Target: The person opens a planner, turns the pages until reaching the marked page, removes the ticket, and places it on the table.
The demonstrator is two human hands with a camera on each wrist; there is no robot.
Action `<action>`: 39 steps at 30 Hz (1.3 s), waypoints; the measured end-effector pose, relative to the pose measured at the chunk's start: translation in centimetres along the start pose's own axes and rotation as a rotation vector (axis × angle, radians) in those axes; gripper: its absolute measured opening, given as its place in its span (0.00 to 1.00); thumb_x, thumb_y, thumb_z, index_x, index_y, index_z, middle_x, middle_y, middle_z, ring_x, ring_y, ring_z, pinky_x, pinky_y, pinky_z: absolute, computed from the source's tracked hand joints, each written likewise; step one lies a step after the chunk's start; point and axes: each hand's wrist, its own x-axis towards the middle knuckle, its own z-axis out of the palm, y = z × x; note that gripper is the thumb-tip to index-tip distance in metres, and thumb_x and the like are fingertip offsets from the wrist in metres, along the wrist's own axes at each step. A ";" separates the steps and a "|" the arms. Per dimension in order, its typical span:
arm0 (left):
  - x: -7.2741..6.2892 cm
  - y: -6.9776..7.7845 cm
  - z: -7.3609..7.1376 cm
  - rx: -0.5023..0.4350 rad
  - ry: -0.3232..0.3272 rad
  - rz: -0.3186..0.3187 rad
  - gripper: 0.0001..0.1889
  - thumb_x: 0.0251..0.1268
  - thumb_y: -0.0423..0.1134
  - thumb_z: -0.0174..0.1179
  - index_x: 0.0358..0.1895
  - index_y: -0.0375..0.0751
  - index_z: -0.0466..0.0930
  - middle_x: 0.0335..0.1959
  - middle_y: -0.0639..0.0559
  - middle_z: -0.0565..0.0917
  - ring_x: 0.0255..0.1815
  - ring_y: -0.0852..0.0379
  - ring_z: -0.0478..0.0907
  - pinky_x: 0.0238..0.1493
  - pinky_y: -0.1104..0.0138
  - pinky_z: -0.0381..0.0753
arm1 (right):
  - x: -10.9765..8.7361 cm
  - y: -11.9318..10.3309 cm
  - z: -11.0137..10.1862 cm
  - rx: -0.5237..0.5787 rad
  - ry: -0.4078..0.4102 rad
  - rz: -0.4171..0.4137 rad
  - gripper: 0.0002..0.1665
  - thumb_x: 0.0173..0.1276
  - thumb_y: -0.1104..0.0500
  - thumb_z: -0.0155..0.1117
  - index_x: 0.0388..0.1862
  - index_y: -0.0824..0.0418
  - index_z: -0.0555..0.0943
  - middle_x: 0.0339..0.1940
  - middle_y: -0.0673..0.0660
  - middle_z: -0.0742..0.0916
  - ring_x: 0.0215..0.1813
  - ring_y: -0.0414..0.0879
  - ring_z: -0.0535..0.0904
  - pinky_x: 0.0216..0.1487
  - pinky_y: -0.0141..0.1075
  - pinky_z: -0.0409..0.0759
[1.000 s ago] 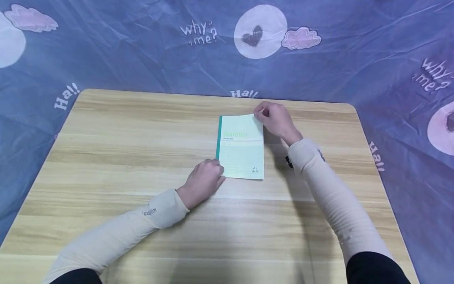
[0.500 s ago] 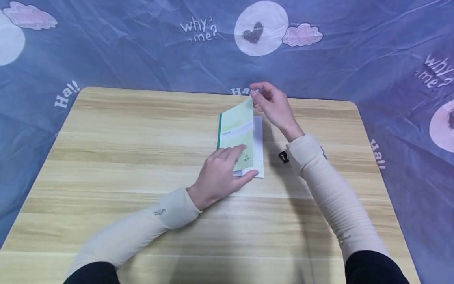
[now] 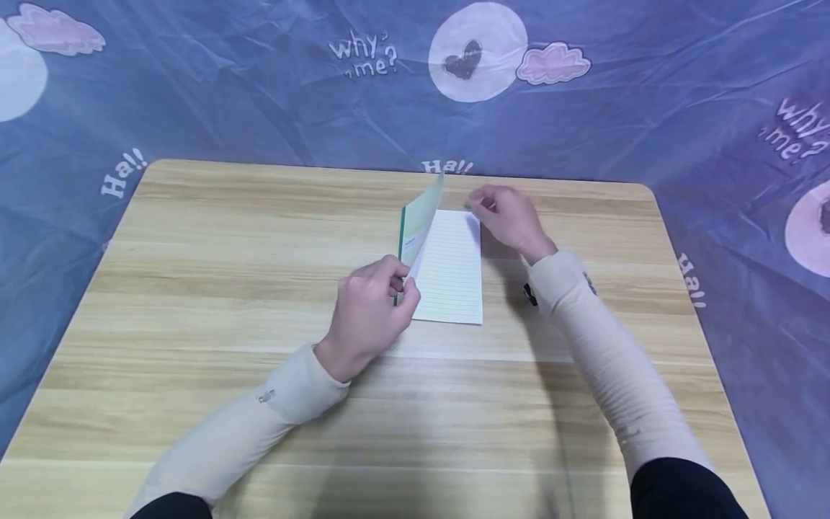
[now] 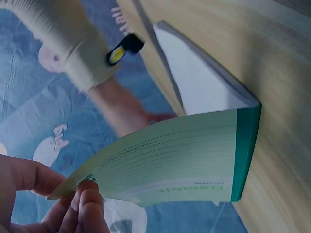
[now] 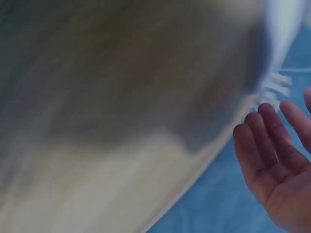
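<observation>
L hand (image 3: pixel 366 310) clamped on notebook cover (image 4: pixel 175 162), R hand (image 5: pixel 282 177) loose: clearer in wrist cams vs head

The head view looks forward and down over the desk (image 3: pixel 227 252); the wrist views look closely past the left hand (image 3: pixel 369 310) and right hand (image 3: pixel 512 220); head and left wrist share the notebook (image 3: pixel 450 270).
</observation>
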 end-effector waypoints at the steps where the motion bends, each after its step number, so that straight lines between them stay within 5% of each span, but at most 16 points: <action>1: -0.1 -0.1 -0.2 -0.002 0.006 -0.018 0.02 0.61 0.25 0.64 0.34 0.33 0.81 0.24 0.45 0.86 0.23 0.51 0.84 0.28 0.54 0.86 | 0.1 0.5 0.3 -0.071 -0.015 -0.019 0.19 0.83 0.58 0.63 0.66 0.65 0.85 0.50 0.66 0.89 0.53 0.60 0.83 0.56 0.54 0.78; 13: -0.9 -2.1 -3.4 -0.003 0.036 -0.232 0.03 0.61 0.27 0.63 0.30 0.34 0.81 0.22 0.47 0.84 0.22 0.53 0.83 0.27 0.57 0.84 | 0.3 1.6 1.1 -0.280 0.007 -0.105 0.12 0.77 0.61 0.68 0.54 0.62 0.91 0.43 0.62 0.85 0.46 0.59 0.81 0.46 0.56 0.80; 17: -1.3 -3.0 -4.8 0.009 -0.010 -0.369 0.04 0.62 0.28 0.64 0.29 0.36 0.81 0.21 0.49 0.83 0.22 0.55 0.81 0.29 0.61 0.82 | 0.4 1.6 1.2 -0.312 0.014 -0.121 0.12 0.77 0.61 0.69 0.54 0.62 0.92 0.43 0.62 0.86 0.45 0.58 0.82 0.46 0.56 0.81; 24: -2.0 -5.2 -7.3 0.006 -0.170 -0.607 0.05 0.73 0.32 0.65 0.36 0.36 0.82 0.27 0.48 0.85 0.27 0.54 0.80 0.33 0.70 0.77 | 0.5 1.5 1.2 -0.364 0.046 -0.170 0.11 0.76 0.61 0.73 0.53 0.62 0.93 0.43 0.63 0.88 0.44 0.59 0.85 0.44 0.57 0.83; 31: -2.5 -7.3 -9.2 0.122 -0.394 -0.711 0.10 0.77 0.37 0.67 0.38 0.34 0.80 0.26 0.48 0.79 0.30 0.48 0.75 0.40 0.56 0.73 | 0.4 1.7 1.4 -0.356 0.031 -0.143 0.11 0.77 0.60 0.73 0.53 0.62 0.92 0.43 0.63 0.88 0.45 0.60 0.84 0.45 0.57 0.81; 39: -3.1 -9.1 -8.7 0.174 -0.576 -0.788 0.16 0.76 0.37 0.67 0.28 0.40 0.74 0.25 0.49 0.74 0.32 0.47 0.73 0.40 0.57 0.71 | 0.3 1.7 1.5 -0.329 0.035 -0.126 0.09 0.76 0.59 0.73 0.50 0.61 0.92 0.42 0.61 0.87 0.44 0.59 0.83 0.45 0.57 0.80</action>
